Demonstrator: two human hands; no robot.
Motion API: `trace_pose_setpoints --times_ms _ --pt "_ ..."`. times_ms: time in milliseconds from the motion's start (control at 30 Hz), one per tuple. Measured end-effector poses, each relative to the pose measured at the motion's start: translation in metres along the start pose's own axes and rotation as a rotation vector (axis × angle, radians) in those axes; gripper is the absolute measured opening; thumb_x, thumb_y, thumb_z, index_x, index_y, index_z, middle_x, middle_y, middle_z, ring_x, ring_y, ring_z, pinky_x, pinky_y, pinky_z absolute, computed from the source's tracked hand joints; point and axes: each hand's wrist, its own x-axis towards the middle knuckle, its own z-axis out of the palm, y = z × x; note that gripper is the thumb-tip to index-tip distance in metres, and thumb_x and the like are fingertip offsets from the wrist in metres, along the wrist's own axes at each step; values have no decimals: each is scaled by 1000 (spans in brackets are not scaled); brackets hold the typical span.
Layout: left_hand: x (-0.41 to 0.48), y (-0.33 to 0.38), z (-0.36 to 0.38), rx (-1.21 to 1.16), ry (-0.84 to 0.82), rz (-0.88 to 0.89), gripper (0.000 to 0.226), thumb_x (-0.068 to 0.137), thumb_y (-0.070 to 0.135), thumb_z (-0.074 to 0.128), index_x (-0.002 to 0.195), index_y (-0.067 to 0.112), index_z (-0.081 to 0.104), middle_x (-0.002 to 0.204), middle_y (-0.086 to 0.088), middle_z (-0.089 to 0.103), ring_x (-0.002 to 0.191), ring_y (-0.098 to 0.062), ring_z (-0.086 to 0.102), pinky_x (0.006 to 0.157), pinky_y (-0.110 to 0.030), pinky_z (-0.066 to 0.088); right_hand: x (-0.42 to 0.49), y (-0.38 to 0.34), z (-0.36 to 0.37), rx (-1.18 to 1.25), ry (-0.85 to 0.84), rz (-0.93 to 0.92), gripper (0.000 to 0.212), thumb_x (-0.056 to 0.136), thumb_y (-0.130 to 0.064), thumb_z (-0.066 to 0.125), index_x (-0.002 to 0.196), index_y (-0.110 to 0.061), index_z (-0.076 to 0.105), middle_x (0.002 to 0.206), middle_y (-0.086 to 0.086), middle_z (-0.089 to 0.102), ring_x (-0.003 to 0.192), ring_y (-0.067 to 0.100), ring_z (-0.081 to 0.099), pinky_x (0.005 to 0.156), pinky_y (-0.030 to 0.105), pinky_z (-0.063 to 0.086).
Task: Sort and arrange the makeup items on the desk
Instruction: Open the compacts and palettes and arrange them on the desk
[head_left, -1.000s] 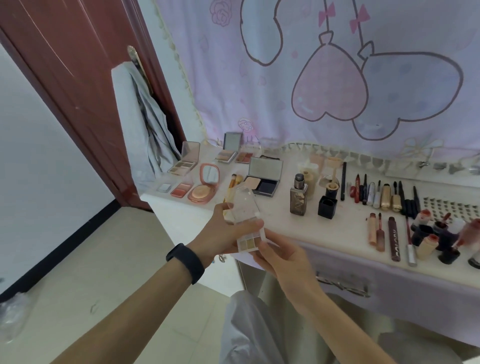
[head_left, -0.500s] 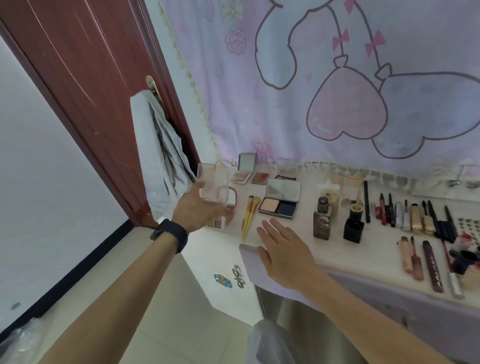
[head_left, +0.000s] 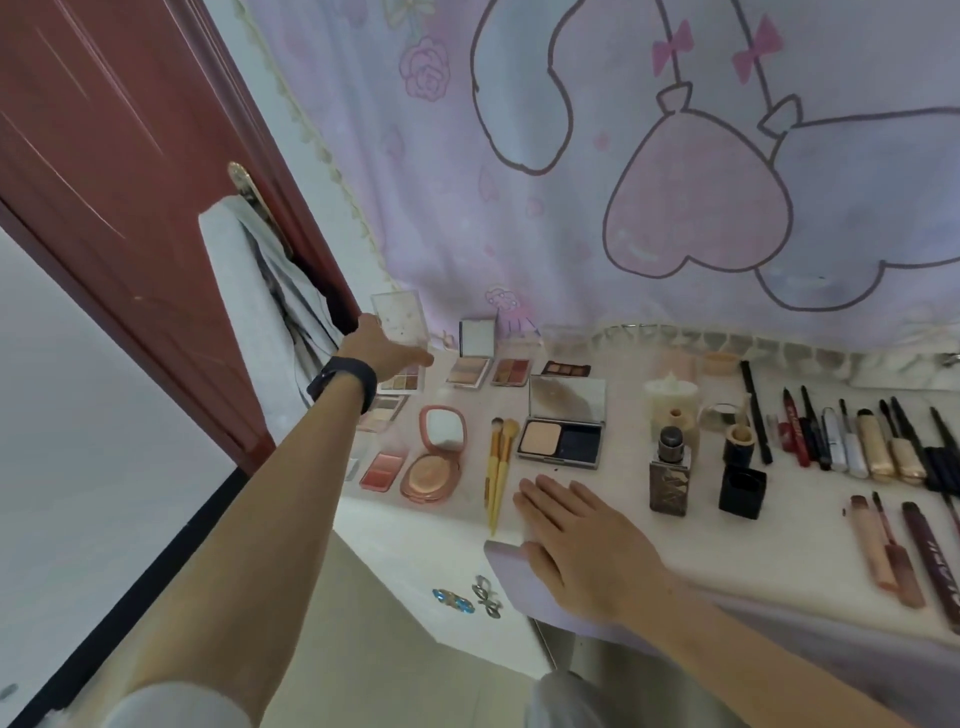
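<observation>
Left grip (head_left: 387, 347) out at ten o'clock, fingers clasping the open clear-lidded eyeshadow palette (head_left: 401, 325), palette at the bench's (head_left: 810, 525) far left corner, mirrored palette (head_left: 470, 364) at its three o'clock, right grip (head_left: 587, 540) released, flat at six o'clock.

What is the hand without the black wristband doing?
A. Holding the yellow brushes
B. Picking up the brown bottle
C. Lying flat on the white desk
C: the right hand lies flat, fingers straight, on the white desk beside the two yellow-handled brushes; the left hand grips the small clear-lidded eyeshadow palette.
</observation>
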Motion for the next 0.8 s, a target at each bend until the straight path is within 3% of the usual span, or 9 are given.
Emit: trace_pose_setpoints --times_ms 133,267,333,400,467,533,633,800 --pt "27 6 33 6 0 -28 97 73 39 85 145 6 27 136 -16 51 119 -36 54 85 -39 49 3 1 0 44 3 2 57 102 -40 33 149 -14 49 157 2 44 147 21 39 120 42 32" --pt "39 5 65 156 -45 -89 109 72 48 83 150 5 20 142 -21 47 129 -41 46 102 -46 46 4 2 3 49 24 3 57 101 -41 38 150 -14 47 158 2 42 148 21 36 121 42 29" --pt "41 3 75 206 -57 -120 116 71 50 83 154 3 16 146 -22 42 131 -40 45 95 -43 45 3 2 4 37 34 6 56 100 -40 41 148 -13 50 156 3 45 146 21 39 120 42 32" --pt "42 0 81 287 -76 -125 115 67 52 85 150 1 25 140 -20 47 123 -37 49 77 -36 42 3 3 6 45 31 3 56 100 -40 39 148 -13 49 157 3 44 147 21 39 120 42 31" --pt "41 -5 85 301 -132 -142 110 63 47 88 147 2 33 133 -17 52 108 -32 53 69 -35 41 3 3 8 52 26 4 56 101 -40 38 149 -14 47 158 3 43 148 21 36 121 42 29" --pt "41 -7 87 275 -196 -169 98 62 38 90 141 4 42 121 -13 55 95 -28 50 69 -36 44 2 3 9 36 40 7 56 100 -41 39 148 -14 49 157 2 45 147 21 39 120 42 31" --pt "40 -5 90 296 -254 -172 78 64 33 90 127 3 56 107 -11 55 91 -29 53 77 -38 54 2 3 9 34 50 7 57 99 -42 39 148 -15 51 156 2 46 146 20 40 119 43 33" --pt "46 -2 92 334 -351 -177 72 69 31 88 128 3 57 126 -15 60 95 -30 55 86 -38 54 3 3 9 8 76 4 56 97 -42 43 144 -16 56 152 1 51 143 19 45 116 42 38"
